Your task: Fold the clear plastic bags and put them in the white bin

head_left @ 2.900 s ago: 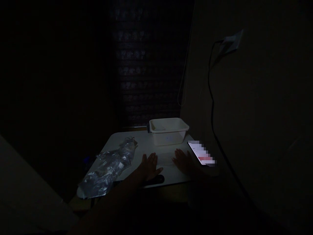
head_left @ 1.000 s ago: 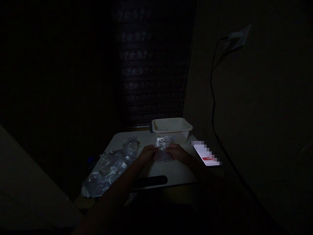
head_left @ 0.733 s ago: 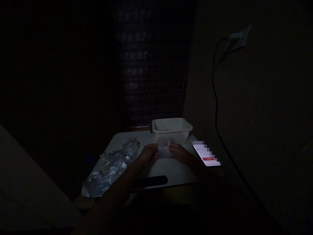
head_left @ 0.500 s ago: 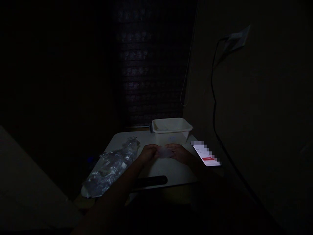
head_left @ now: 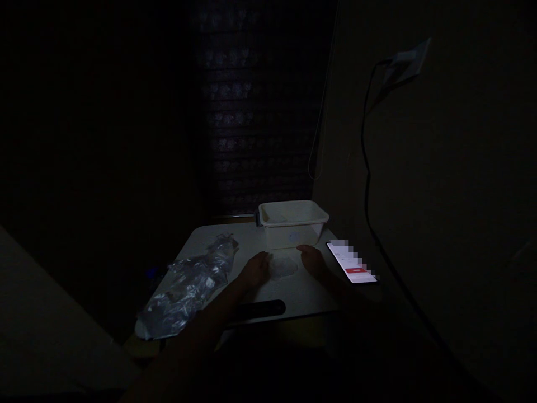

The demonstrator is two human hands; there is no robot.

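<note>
Between my hands a thin, translucent piece (head_left: pixel 283 268), like clear plastic, lies on or just over the small white table (head_left: pixel 302 299). My left hand (head_left: pixel 256 270) is at its left edge with the fingers closed; whether they grip it is too dark to tell. My right hand (head_left: pixel 312 260) is apart from the piece on its right, with a finger stretched toward the left. Behind the hands stands a white plastic tub (head_left: pixel 293 235). Crumpled clear plastic (head_left: pixel 191 288) covers the table's left side.
A phone with a lit screen (head_left: pixel 354 268) lies at the table's right edge. A black cable (head_left: pixel 368 184) hangs down the right wall from a socket (head_left: pixel 406 64). A dark blind (head_left: pixel 230 120) is behind the table. The room is very dim.
My right hand has let go of the translucent piece and moved a little to the right. The piece now sits lower and looks more spread out. The view has shifted slightly.
</note>
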